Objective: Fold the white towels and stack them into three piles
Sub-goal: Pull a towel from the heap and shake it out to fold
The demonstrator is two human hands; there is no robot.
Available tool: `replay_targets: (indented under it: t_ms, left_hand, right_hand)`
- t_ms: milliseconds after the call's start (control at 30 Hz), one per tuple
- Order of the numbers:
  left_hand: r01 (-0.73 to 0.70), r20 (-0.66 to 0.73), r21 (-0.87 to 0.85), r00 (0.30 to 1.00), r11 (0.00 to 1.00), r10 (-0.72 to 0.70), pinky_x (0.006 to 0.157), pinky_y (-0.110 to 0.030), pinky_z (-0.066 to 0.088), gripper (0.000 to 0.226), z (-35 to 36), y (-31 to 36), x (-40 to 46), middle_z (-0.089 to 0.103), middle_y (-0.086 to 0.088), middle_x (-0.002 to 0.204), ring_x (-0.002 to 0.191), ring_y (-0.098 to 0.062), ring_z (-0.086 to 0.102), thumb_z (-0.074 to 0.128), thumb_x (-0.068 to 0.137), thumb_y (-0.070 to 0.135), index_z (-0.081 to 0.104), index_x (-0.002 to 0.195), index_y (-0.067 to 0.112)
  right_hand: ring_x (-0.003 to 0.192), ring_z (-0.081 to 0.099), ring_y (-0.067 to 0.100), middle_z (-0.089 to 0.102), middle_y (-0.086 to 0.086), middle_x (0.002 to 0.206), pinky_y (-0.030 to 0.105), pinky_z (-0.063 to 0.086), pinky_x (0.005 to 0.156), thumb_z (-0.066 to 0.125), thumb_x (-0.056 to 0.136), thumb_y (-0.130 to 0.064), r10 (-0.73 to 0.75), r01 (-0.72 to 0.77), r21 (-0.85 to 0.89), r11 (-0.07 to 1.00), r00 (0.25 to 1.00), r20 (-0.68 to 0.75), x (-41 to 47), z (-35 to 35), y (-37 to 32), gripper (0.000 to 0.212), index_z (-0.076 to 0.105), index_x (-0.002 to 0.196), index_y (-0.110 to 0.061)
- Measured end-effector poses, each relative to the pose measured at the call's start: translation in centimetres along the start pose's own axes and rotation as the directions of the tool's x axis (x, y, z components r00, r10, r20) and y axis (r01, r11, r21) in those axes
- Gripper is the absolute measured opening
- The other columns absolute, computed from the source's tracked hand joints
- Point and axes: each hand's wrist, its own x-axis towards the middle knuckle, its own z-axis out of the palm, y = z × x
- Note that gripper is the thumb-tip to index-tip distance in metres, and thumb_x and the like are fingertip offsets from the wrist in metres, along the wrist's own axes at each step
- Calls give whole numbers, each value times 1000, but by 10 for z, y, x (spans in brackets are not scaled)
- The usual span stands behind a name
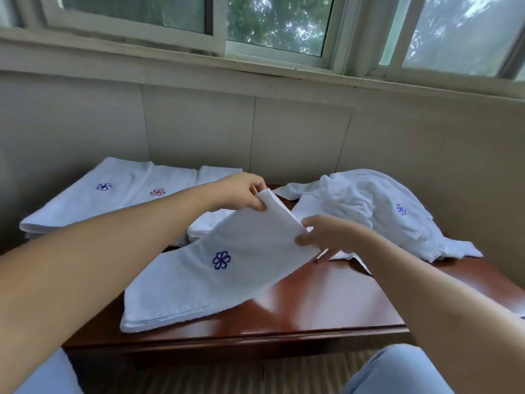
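- Towel (227,260) with a blue flower mark, half folded, lifted at its far end over the wooden surface (326,302); its near end lies at 7 o'clock.
- Left hand (241,191) fingers pinch its far corner at 12 o'clock.
- Right hand (326,233) fingers pinch its edge at 2 o'clock.
- Folded piles (113,191) sit at 10 o'clock.
- Crumpled heap of towels (369,203) lies at 2 o'clock.

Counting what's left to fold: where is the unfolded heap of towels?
In the head view, the heap lies at the table's far right, beyond the right hand.
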Motion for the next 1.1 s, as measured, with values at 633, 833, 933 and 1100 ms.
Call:
replay_targets:
  t_ms: [633,833,933,1100]
  left_hand:
    - [42,-597,-43,800,998,-60,60,-24,42,11,-150,58,-86,68,1,73,66,-20,58,60,88,20,69,93,17]
    - [-157,-619,-379,775,912,-124,61,-28,56,22,-161,56,-84,78,3,75,68,-17,76,47,89,7,61,99,21]
    - [-234,-688,-372,719,898,-98,68,-34,64,27,-164,46,-74,78,7,81,80,-17,76,45,93,7,61,110,21]
    - [-304,-694,-374,719,876,-47,83,-38,63,28,-161,20,-41,75,8,99,99,-14,71,48,97,10,62,116,25]
  right_hand:
    - [52,70,22,71,9,64,39,64,58,43,103,-11,-141,325,218,920,795,-590,-54,-72,-178,15,53,92,-13]
    - [79,71,23,76,10,86,37,57,78,48,102,-8,-223,600,412,685,712,-666,-25,-75,-198,15,52,110,-20]
    - [80,69,21,76,10,91,35,58,78,53,97,-4,-225,667,418,616,658,-719,-10,-75,-208,22,52,102,-25]
    - [92,67,22,71,3,104,43,57,89,62,87,-7,-221,688,342,641,591,-776,34,-71,-212,32,54,105,-32]
